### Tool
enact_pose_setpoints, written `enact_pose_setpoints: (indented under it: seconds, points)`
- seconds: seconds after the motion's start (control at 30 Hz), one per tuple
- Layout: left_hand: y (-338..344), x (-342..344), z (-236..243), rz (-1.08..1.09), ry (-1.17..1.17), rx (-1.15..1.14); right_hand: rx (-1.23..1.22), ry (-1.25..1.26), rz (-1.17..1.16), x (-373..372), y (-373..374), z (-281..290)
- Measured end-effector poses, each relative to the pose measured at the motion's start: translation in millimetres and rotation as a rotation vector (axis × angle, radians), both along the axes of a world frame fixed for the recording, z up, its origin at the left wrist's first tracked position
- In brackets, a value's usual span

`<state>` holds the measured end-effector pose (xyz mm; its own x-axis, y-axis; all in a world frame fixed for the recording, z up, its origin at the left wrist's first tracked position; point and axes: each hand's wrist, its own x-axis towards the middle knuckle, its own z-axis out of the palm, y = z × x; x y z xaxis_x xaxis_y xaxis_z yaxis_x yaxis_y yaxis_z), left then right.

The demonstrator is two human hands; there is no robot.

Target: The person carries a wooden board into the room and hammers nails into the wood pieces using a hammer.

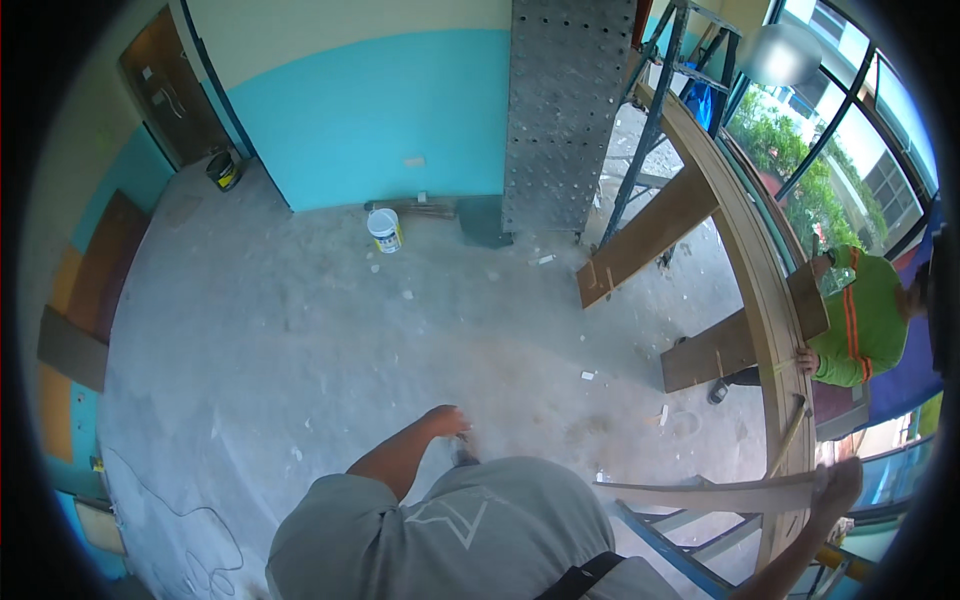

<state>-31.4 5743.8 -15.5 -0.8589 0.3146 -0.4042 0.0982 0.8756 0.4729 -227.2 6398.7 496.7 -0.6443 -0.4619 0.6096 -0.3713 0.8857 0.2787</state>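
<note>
My right hand (836, 488) grips the end of a long wooden plank (700, 494) that runs level in front of my body and meets a tall wooden frame (762, 290) by the window. A hammer (790, 436) with a wooden handle leans against that frame just above my hand. My left hand (446, 420) hangs loose over the concrete floor (300, 340), holding nothing. Another person in a green shirt with orange stripes (862, 318) stands behind the frame, one hand (805, 360) resting on it.
Two short boards (650, 236) (712, 352) are fixed across the frame. A metal scaffold (650, 120) and a perforated metal sheet (566, 110) stand at the back. A small white bucket (385, 230) and a dark bucket (224, 170) sit near the blue wall.
</note>
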Motion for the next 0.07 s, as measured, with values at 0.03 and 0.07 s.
enact_pose_setpoints:
  seconds: [0.03,0.07]
  points:
    - [-24.4,9.2,2.8,0.175,-0.132,-0.047,-0.010,0.018,0.041,-10.2,-19.5,2.0]
    - [-48.5,18.9,4.4,0.349,-0.264,-0.086,-0.013,0.037,0.082,-22.8,-38.9,5.8]
